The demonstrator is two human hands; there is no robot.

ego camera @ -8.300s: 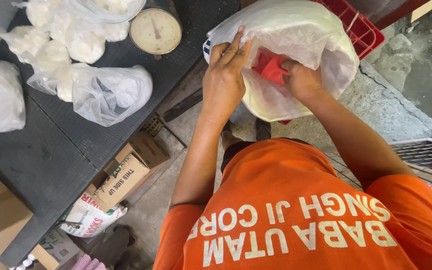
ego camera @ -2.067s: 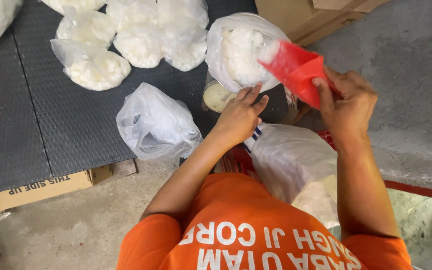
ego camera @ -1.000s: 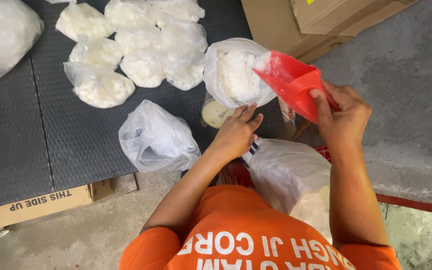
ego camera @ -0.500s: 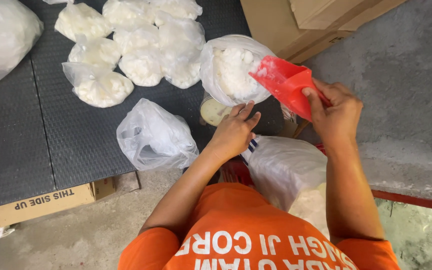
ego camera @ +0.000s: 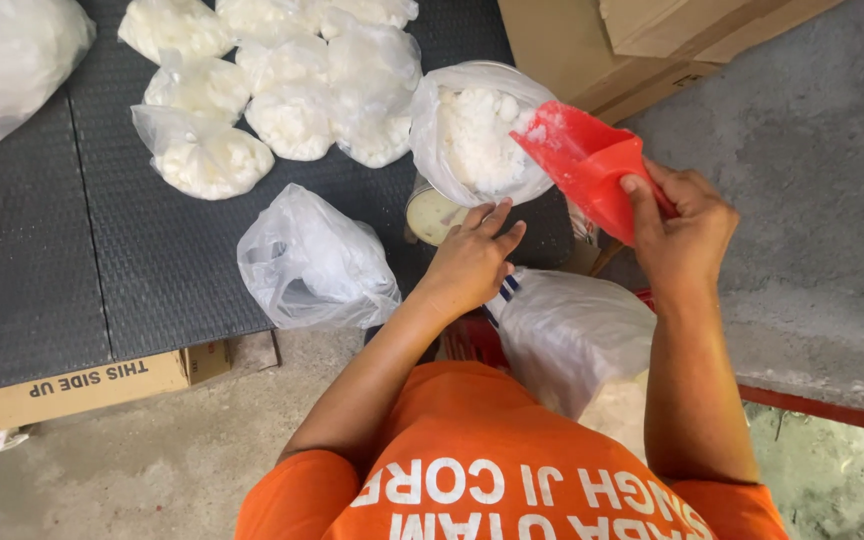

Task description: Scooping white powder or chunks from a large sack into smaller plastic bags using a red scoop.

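Right hand (ego camera: 687, 225): closed around the handle end of a red plastic scoop (ego camera: 582, 160), thumb pressed on its upper face; the wide mouth tips down and left into the open bag.
Left hand (ego camera: 472, 262): fingers loosely spread and flat, fingertips touching the lower edge of the open bag (ego camera: 477, 135); it steadies and grips nothing, as far as this angle lets me judge.
Open bag: thin clear plastic, mouth spread wide, part-full of white lumpy stuff; it sits on a round scale (ego camera: 435, 212), whose pale dial peeps out beneath.
Doing the pour well: keep the scoop's lip inside the bag's rim, tilt slowly so the lumps slide rather than tumble, and hold the bag's edge open and still with the left fingertips so the film does not fold under the flow.
Scoop: rigid, smooth, wedge-shaped, dusted with white crumbs on the inner face.
White filling: coarse, crumbly, matt, in uneven clumps.
Filled bags (ego camera: 282, 85): a cluster of rounded, soft pouches of the same white stuff, lying close together on the dark mat.
Mat (ego camera: 72, 270): dark grey, finely ribbed, slightly rubbery in look.
Empty bags (ego camera: 312, 262): a crumpled heap of glossy translucent film, just left of the left wrist.
Big sack (ego camera: 572, 335): cloudy plastic, slack and wrinkled, below the hands near the person's chest.
Cardboard boxes (ego camera: 642, 40): brown, flat-sided, at the top right.
Floor (ego camera: 822, 170): rough grey concrete.
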